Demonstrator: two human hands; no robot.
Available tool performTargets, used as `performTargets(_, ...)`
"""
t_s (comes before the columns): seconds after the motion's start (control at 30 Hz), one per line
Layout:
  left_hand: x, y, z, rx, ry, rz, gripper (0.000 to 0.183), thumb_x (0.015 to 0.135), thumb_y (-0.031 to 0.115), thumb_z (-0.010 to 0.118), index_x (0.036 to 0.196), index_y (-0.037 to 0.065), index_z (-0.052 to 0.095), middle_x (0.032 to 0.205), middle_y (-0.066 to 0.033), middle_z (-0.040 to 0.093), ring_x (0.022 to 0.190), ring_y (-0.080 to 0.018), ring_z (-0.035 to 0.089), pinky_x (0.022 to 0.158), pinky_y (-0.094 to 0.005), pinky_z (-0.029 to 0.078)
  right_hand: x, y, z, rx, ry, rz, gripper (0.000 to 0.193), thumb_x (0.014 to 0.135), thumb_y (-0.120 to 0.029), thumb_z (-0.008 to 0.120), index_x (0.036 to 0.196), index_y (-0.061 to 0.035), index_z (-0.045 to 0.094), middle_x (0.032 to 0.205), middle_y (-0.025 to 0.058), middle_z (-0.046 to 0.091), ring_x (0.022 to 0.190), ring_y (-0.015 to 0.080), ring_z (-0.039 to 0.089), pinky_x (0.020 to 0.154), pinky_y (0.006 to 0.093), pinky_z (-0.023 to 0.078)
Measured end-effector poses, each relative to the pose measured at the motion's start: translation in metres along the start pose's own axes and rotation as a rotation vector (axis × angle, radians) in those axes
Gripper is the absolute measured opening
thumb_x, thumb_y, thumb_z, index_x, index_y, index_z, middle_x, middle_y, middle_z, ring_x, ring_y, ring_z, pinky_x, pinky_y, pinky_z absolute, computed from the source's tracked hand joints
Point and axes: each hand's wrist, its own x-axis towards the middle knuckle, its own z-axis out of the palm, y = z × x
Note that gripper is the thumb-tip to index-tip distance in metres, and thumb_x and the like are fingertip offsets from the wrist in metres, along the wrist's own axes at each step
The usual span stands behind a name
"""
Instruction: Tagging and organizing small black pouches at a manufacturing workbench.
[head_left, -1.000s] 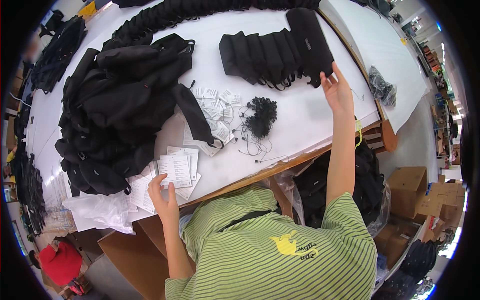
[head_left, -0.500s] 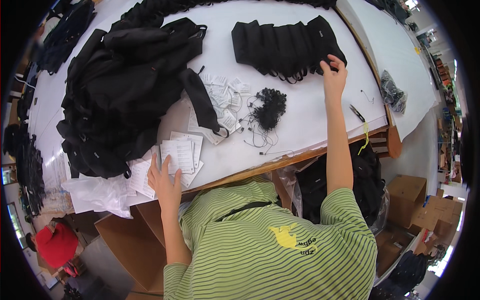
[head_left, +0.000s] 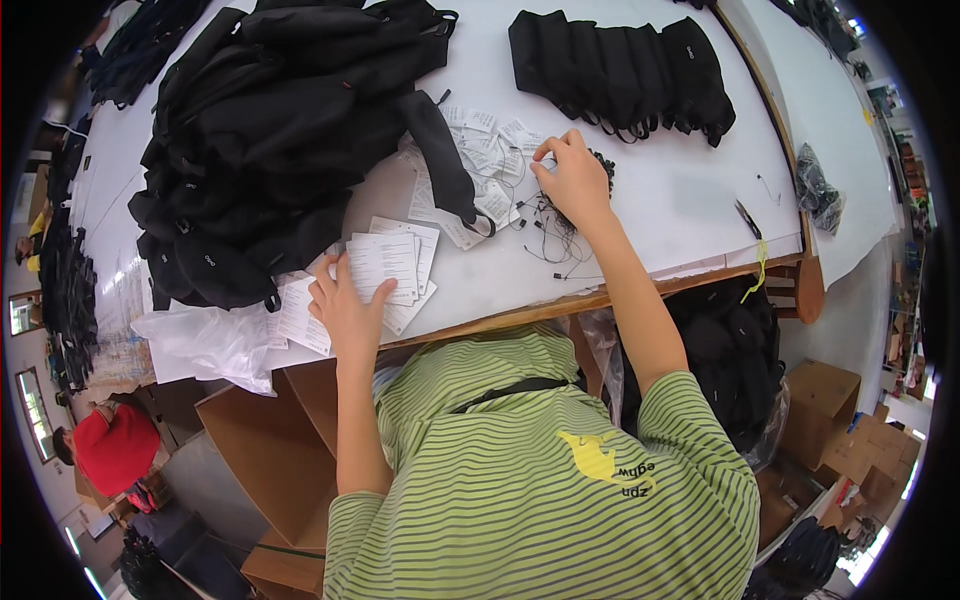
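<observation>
My left hand point(head_left: 350, 308) rests with fingers spread at the near-left edge of a fanned stack of white printed cards point(head_left: 383, 265). My right hand point(head_left: 575, 180) is over a bundle of thin black tag strings point(head_left: 603, 172), partly covering it. Its thumb and forefinger are curled close together; anything between them is too small to make out. Loose string ends point(head_left: 553, 240) trail toward the table's front edge. Beyond the left hand lies a big heap of black fabric bags or garments point(head_left: 270, 140), a strap-like piece hanging from it. More white tags point(head_left: 485, 150) are scattered beside the heap.
A row of overlapped black fabric pieces point(head_left: 620, 75) lies at the far right. Small snips point(head_left: 748, 220) with a yellow cord lie near the right edge. Clear plastic point(head_left: 215, 340) hangs over the left front edge. Cardboard boxes point(head_left: 265, 455) stand below. A person in red point(head_left: 115, 450) is at left.
My right hand has left the row of black fabric pieces and come left and nearer, to the string bundle. The left hand stays at the cards. The whole view has shifted slightly.
</observation>
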Motion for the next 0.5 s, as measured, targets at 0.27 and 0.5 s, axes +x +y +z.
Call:
performTargets(0.27, -0.005, -0.003, 0.011, -0.168, 0.101, 0.002, 0.070, 0.069, 0.022, 0.079, 0.127, 0.004, 0.045, 0.127, -0.0113, 0.045, 0.115, -0.0322, 0.041, 0.097, -0.0442, 0.028, 0.022, -0.003, 0.019, -0.123, -0.082, -0.021, 0.015, 0.078, -0.022, 0.071, 0.082, -0.0089, 0.066, 0.090, 0.0074, 0.057, 0.081, 0.0260, 0.062, 0.070, 0.0377, 0.049)
performTargets(0.5, -0.002, -0.006, 0.013, -0.106, 0.141, 0.053, 0.070, 0.071, 0.028, 0.078, 0.127, 0.002, 0.045, 0.124, -0.0124, 0.047, 0.113, -0.0321, 0.042, 0.096, -0.0440, 0.029, 0.033, 0.000, 0.005, -0.101, -0.020, 0.035, 0.012, 0.078, -0.019, 0.067, 0.080, -0.0070, 0.067, 0.093, 0.0115, 0.059, 0.083, 0.0295, 0.063, 0.072, 0.0410, 0.051)
